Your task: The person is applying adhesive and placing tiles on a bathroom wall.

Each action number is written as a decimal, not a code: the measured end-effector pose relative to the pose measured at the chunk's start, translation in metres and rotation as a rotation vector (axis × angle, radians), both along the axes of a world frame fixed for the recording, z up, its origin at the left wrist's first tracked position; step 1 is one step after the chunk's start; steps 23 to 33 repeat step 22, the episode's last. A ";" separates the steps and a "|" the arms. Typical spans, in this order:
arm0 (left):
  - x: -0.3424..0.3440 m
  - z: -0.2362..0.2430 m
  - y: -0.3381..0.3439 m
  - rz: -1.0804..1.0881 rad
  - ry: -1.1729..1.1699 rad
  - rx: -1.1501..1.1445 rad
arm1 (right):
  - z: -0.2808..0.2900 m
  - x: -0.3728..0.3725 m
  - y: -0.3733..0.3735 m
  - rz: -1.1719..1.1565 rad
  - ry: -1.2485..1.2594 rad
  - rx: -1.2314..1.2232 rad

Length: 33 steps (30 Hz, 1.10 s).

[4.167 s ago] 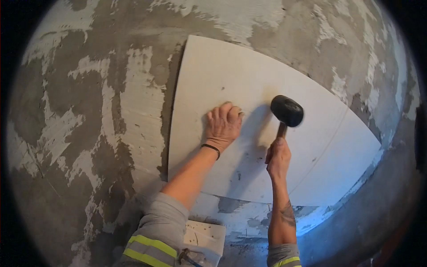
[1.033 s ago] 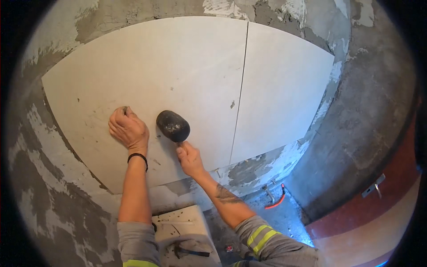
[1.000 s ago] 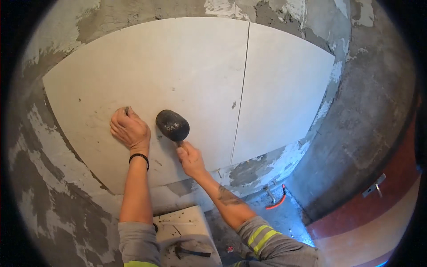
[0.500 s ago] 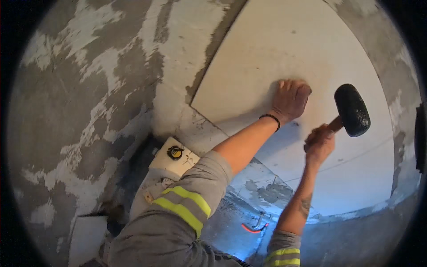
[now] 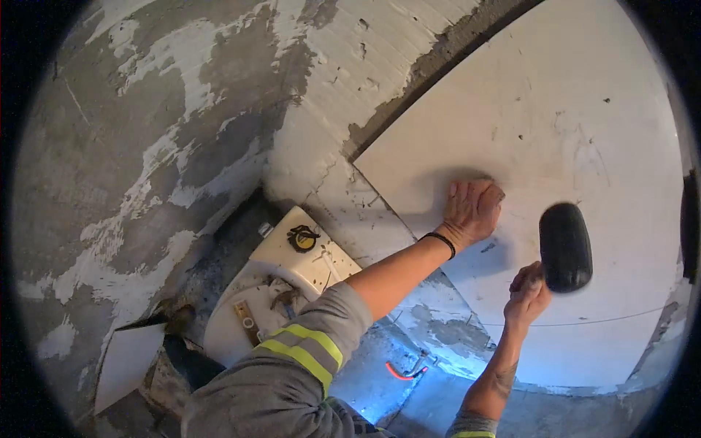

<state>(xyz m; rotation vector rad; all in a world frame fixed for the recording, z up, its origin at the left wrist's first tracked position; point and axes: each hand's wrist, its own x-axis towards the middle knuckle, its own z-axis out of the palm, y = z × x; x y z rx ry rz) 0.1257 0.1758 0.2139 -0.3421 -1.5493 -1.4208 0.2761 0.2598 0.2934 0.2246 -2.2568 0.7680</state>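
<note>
A large pale tile panel lies against the rough surface before me. My left hand rests on its lower left part, fingers curled together; whatever is under them, if anything, is hidden. A dark band circles that wrist. Right of it, my right hand is wrapped round the handle of a black rubber mallet, whose head hangs in front of the panel. The handle is mostly hidden behind the fist and the head. Several small marks and a thin curved line show on the panel.
Below left stands a cream toilet with a black-and-yellow tape measure on its tank, and a small yellow level and a hammer on its lid. A white board leans lower left. A red hose shows near my arms.
The view has shifted, showing more of the toilet. The mallet head has turned more upright and sits lower in the picture. My left hand stays on the panel.
</note>
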 end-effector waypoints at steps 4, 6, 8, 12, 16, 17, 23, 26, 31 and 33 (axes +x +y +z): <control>0.000 -0.001 -0.004 0.020 0.019 -0.010 | 0.021 -0.019 -0.002 -0.203 -0.196 0.076; 0.001 0.003 -0.007 -0.006 -0.054 -0.060 | 0.017 -0.014 0.010 -0.142 -0.133 0.158; 0.000 0.006 -0.002 0.038 0.019 0.005 | 0.024 -0.006 -0.002 0.003 -0.079 0.168; 0.001 0.000 0.002 0.002 0.077 0.024 | 0.052 -0.028 -0.021 -0.208 -0.249 0.267; -0.001 -0.001 -0.005 0.085 0.048 0.021 | 0.051 -0.019 -0.032 -0.015 -0.219 0.274; -0.001 -0.005 -0.006 0.078 0.032 -0.003 | 0.054 -0.019 -0.037 0.030 -0.210 0.353; 0.006 0.001 -0.001 0.015 -0.083 -0.075 | 0.063 -0.031 -0.038 -0.131 -0.257 0.387; 0.006 0.001 -0.001 0.015 -0.083 -0.075 | 0.063 -0.031 -0.038 -0.131 -0.257 0.387; 0.006 0.001 -0.001 0.015 -0.083 -0.075 | 0.063 -0.031 -0.038 -0.131 -0.257 0.387; 0.006 0.001 -0.001 0.015 -0.083 -0.075 | 0.063 -0.031 -0.038 -0.131 -0.257 0.387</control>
